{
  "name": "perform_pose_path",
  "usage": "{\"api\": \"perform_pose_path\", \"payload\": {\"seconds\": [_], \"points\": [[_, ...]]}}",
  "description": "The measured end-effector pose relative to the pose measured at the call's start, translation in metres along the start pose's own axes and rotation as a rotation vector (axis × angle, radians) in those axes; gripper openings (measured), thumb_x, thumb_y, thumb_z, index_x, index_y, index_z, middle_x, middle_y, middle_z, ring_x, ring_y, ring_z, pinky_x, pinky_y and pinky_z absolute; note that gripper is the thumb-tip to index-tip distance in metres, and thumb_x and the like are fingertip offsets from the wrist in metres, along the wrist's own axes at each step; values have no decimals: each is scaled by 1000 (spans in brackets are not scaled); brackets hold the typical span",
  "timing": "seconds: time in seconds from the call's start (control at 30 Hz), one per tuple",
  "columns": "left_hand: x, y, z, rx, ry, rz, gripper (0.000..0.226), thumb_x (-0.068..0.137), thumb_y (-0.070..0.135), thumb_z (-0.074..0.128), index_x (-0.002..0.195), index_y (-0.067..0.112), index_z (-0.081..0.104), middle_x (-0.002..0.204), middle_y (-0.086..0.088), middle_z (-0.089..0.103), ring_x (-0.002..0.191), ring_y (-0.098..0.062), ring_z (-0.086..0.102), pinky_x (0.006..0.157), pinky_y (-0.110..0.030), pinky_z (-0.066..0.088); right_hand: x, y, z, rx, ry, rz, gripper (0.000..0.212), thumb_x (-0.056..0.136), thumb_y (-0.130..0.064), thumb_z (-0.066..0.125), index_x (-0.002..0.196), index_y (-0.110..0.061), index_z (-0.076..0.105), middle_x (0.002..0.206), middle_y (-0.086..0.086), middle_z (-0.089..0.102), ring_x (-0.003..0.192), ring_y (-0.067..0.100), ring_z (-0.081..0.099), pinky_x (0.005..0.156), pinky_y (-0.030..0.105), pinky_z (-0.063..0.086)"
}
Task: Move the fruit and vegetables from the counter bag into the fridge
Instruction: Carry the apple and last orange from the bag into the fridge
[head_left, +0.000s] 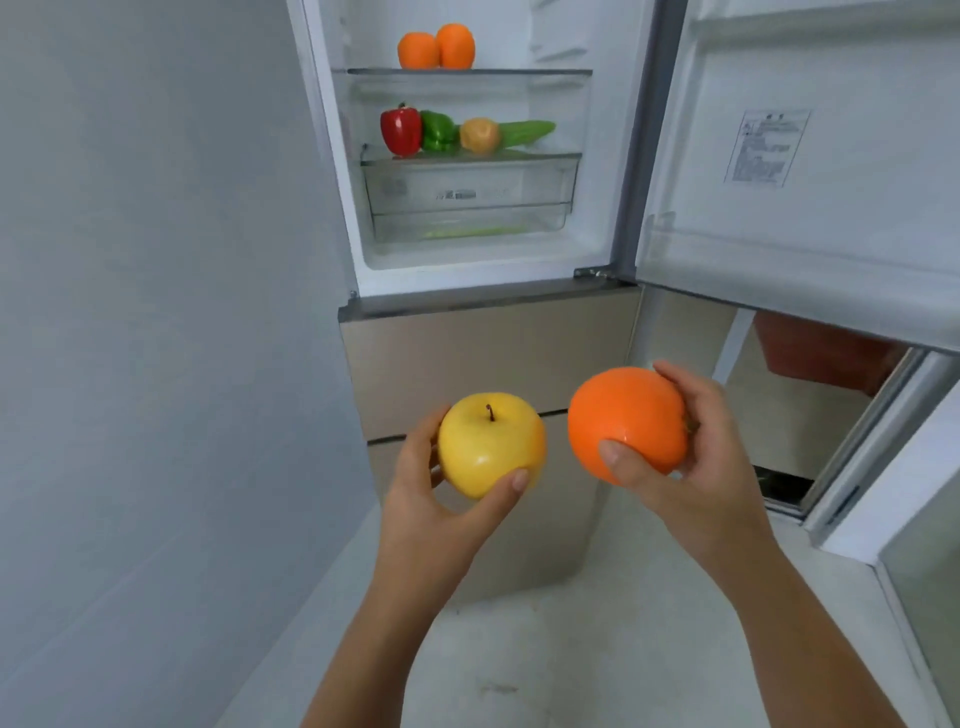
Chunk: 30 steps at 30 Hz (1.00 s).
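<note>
My left hand (431, 499) grips a yellow apple (485, 441), stem up, in front of the fridge's lower drawers. My right hand (691, 457) holds an orange (623, 415) beside it, thumb on its front. The fridge (363, 249) stands open ahead. Two oranges (436, 47) sit on its upper glass shelf. On the shelf below lie a red pepper (400, 130), a green pepper (438, 131), a small yellow-orange fruit (479, 135) and a green cucumber (524, 132). The counter bag is not in view.
The open fridge door (810, 171) swings out to the right, above my right hand. A clear crisper drawer (467, 202) sits under the lower shelf. A grey wall (156, 312) closes the left side. A glass-fronted frame (883, 467) stands at the right.
</note>
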<state>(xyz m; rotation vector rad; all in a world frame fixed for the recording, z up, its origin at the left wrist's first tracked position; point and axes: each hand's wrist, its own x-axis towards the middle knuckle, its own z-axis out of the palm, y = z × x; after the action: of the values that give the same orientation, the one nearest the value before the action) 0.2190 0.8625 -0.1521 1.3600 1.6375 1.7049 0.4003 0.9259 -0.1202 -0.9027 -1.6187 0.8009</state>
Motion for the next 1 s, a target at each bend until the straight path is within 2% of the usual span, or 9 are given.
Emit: {"api": "perform_pose_path", "payload": {"seconds": [0.17,0.2,0.3,0.4,0.53,0.63,0.8,0.9,1.0], "points": [[57,-12,27,35,36,-36,84,47,63,69,123,39,44,121,21,49,106,-7,54,83,-28,50,73,29,-8,14,-47,34,71,45,-57,67,110,-54,38,115,-28,39,104,7,50,73,41,54],[68,-15,30,42,44,-42,84,47,63,69,123,39,44,121,20,49,106,-8,54,83,-30,51,85,34,-6,7,-62,30,73,45,-58,67,111,-53,37,117,-27,38,104,9,50,72,39,54],[102,-22,40,65,59,-28,84,48,64,68,124,38,43,121,19,50,104,-9,54,84,-34,51,119,46,0,-37,-109,-5,74,45,-60,64,113,-51,36,117,-28,37,103,1,48,68,16,46],[139,-28,51,72,46,0,81,48,63,68,122,39,43,119,21,50,104,-7,54,81,-31,51,153,58,7,-60,-140,-39,71,46,-60,63,112,-53,35,116,-30,38,101,-11,45,65,8,44],[194,-39,59,32,54,27,79,48,62,69,120,45,42,118,24,49,103,-1,53,79,-19,46,203,75,23,-56,-144,-71,69,48,-60,65,111,-55,36,117,-29,42,101,-11,46,68,9,45],[244,-48,63,-18,72,55,76,47,62,69,117,50,42,117,25,48,102,-1,53,79,-20,46,247,84,45,-60,-103,-116,72,49,-60,64,115,-50,37,120,-26,41,104,-7,47,68,11,46],[345,-51,64,-68,76,163,76,50,58,70,119,42,44,117,23,51,101,3,53,80,-18,48,336,89,93,-70,-38,-191,79,51,-60,64,122,-38,39,122,-23,39,108,5,48,77,22,47],[399,-51,57,-75,85,195,74,51,60,69,119,44,43,116,26,50,101,5,52,80,-18,48,386,85,113,-102,-27,-245,73,54,-56,69,117,-46,35,117,-31,35,103,-2,46,70,13,42],[440,-53,50,-60,109,251,71,54,60,69,118,44,43,112,32,49,101,5,51,78,-18,48,426,86,125,-96,0,-279,69,56,-52,69,115,-49,33,115,-34,34,101,-4,46,67,12,42]]}}
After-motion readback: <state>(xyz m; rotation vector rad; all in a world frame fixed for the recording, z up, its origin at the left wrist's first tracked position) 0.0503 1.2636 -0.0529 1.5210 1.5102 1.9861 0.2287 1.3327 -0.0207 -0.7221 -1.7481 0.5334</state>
